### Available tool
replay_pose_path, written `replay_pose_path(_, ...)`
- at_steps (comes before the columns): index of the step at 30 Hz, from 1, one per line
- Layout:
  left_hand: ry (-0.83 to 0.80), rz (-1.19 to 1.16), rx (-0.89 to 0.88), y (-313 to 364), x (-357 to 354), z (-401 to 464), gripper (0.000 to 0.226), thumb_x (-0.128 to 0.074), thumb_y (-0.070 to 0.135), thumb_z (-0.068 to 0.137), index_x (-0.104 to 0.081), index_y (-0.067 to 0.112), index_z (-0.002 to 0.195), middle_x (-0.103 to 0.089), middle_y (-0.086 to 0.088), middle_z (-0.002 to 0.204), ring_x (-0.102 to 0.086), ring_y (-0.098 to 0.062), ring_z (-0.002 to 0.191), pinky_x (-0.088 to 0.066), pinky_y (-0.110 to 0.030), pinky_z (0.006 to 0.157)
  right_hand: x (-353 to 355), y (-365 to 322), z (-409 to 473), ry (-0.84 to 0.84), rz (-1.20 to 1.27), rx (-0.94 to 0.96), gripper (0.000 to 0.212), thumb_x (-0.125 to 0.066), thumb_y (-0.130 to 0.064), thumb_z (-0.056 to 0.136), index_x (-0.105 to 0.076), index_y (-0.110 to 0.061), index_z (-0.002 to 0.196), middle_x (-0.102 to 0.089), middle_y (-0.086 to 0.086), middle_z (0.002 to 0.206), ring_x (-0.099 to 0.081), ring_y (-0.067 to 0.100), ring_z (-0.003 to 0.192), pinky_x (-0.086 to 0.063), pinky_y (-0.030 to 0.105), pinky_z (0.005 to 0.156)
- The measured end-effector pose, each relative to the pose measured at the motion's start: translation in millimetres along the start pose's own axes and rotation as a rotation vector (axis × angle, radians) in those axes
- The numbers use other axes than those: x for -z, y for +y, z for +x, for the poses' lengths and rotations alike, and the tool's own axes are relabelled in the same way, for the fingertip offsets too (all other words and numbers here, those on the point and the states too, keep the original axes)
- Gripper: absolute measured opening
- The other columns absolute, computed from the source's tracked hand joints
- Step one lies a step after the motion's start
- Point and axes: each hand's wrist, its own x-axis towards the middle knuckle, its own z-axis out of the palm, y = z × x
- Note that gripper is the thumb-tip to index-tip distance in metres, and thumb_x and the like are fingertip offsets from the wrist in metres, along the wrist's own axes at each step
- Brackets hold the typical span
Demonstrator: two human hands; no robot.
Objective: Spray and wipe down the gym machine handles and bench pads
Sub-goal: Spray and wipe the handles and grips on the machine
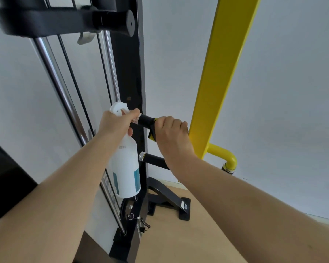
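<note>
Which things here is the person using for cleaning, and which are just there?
For the job:
- spray bottle, held in the left hand
- cloth, pressed on by the right hand
- upper handle, being wiped
- lower handle, not being touched

Just there:
- yellow post
- chrome guide rods
- black base foot
- wooden floor

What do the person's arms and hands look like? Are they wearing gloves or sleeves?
No gloves and no sleeves show. Both forearms are bare right up to the edge of the picture. The left hand and the right hand are bare too, with no watch, ring or bracelet that can be seen.
</note>
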Motion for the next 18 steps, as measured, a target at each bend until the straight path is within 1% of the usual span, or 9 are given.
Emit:
replay_pose_path(2, 0.008, 0.027, -0.009, 1.7, 0.7, -3.9, 0.050, -0.067, 0.047, 0.089, -0.047, 0.015, 0.122, -0.055, -0.002, 0.068, -0.051, -0.011, 0.054, -0.037, -0.025, 0.050, 9.1, 1.5, 3.4, -0.087, 0.101, 0.044, 0.040, -0.061, -0.016, 0.097, -0.042, -0.003, 0.129, -0.057, 0.016, 0.109, -0.059, 0.030, 0.098, -0.048, 0.043, 0.095)
replay_pose_path(4, 0.026, 0.049, -0.036, 4.7, 0.0, -10.1, 0.044, -0.065, 0.045, 0.091, -0.044, 0.016, 0.117, -0.052, 0.000, 0.069, -0.049, -0.009, 0.054, -0.034, -0.023, 0.048, 21.1, 8.0, 12.9, -0.191, 0.289, 0.043, 0.047, -0.065, -0.012, 0.093, -0.040, -0.008, 0.133, -0.054, 0.013, 0.114, -0.056, 0.026, 0.103, -0.047, 0.040, 0.097)
replay_pose_path(7, 0.068, 0.030, -0.061, 5.0, -0.9, -20.4, 0.035, -0.063, 0.041, 0.094, -0.041, 0.018, 0.107, -0.051, 0.001, 0.069, -0.047, -0.007, 0.053, -0.033, -0.021, 0.047, 43.6, 21.8, 32.0, -0.416, 0.871, -0.123, 0.036, -0.061, -0.007, 0.094, -0.044, -0.013, 0.125, -0.055, 0.008, 0.102, -0.055, 0.020, 0.090, -0.047, 0.026, 0.073)
replay_pose_path(9, 0.096, -0.021, -0.039, -0.9, -0.4, -25.3, 0.037, -0.063, 0.044, 0.094, -0.045, 0.019, 0.115, -0.058, -0.002, 0.078, -0.050, -0.007, 0.055, -0.035, -0.022, 0.048, 53.8, 27.1, 35.7, -0.372, 1.209, -0.252, 0.023, -0.058, -0.011, 0.097, -0.045, -0.016, 0.114, -0.053, 0.003, 0.089, -0.054, 0.017, 0.081, -0.043, 0.021, 0.063)
replay_pose_path(11, 0.112, -0.065, 0.001, -7.0, 2.2, -32.9, 0.054, -0.064, 0.049, 0.092, -0.044, 0.017, 0.130, -0.065, -0.008, 0.093, -0.054, -0.009, 0.057, -0.037, -0.023, 0.048, 58.2, 25.7, 32.1, -0.263, 1.300, -0.306, 0.019, -0.059, -0.017, 0.097, -0.044, -0.018, 0.109, -0.051, -0.001, 0.083, -0.052, 0.011, 0.073, -0.040, 0.017, 0.058)
replay_pose_path(12, 0.112, -0.068, 0.009, -9.8, 3.4, -35.8, 0.057, -0.064, 0.052, 0.091, -0.044, 0.017, 0.130, -0.067, -0.010, 0.097, -0.056, -0.009, 0.058, -0.038, -0.024, 0.048, 56.7, 23.6, 28.3, -0.216, 1.300, -0.317, 0.019, -0.059, -0.019, 0.097, -0.043, -0.019, 0.107, -0.050, -0.002, 0.082, -0.050, 0.009, 0.071, -0.038, 0.016, 0.057)
replay_pose_path(14, 0.103, -0.064, -0.017, -12.5, 4.6, -42.3, 0.049, -0.065, 0.054, 0.090, -0.048, 0.019, 0.119, -0.068, -0.010, 0.091, -0.057, -0.010, 0.056, -0.039, -0.023, 0.048, 52.1, 17.8, 18.7, -0.152, 1.309, -0.333, 0.018, -0.061, -0.019, 0.096, -0.044, -0.020, 0.103, -0.051, 0.000, 0.090, -0.051, 0.012, 0.075, -0.039, 0.016, 0.060)
replay_pose_path(15, 0.099, -0.057, -0.045, -13.3, 5.1, -46.7, 0.043, -0.064, 0.055, 0.090, -0.052, 0.020, 0.112, -0.069, -0.010, 0.087, -0.057, -0.011, 0.055, -0.041, -0.023, 0.049, 50.6, 14.5, 13.5, -0.136, 1.310, -0.341, 0.017, -0.062, -0.020, 0.095, -0.046, -0.020, 0.101, -0.051, 0.002, 0.098, -0.052, 0.014, 0.080, -0.044, 0.018, 0.065)
replay_pose_path(18, 0.077, -0.070, -0.130, -15.8, 6.2, -58.0, 0.025, -0.067, 0.050, 0.090, -0.054, 0.029, 0.090, -0.066, -0.007, 0.073, -0.058, -0.012, 0.054, -0.047, -0.025, 0.053, 50.6, 5.1, -0.6, -0.106, 1.297, -0.370, 0.008, -0.062, -0.023, 0.093, -0.055, -0.020, 0.095, -0.045, 0.004, 0.115, -0.056, 0.024, 0.099, -0.053, 0.033, 0.089)
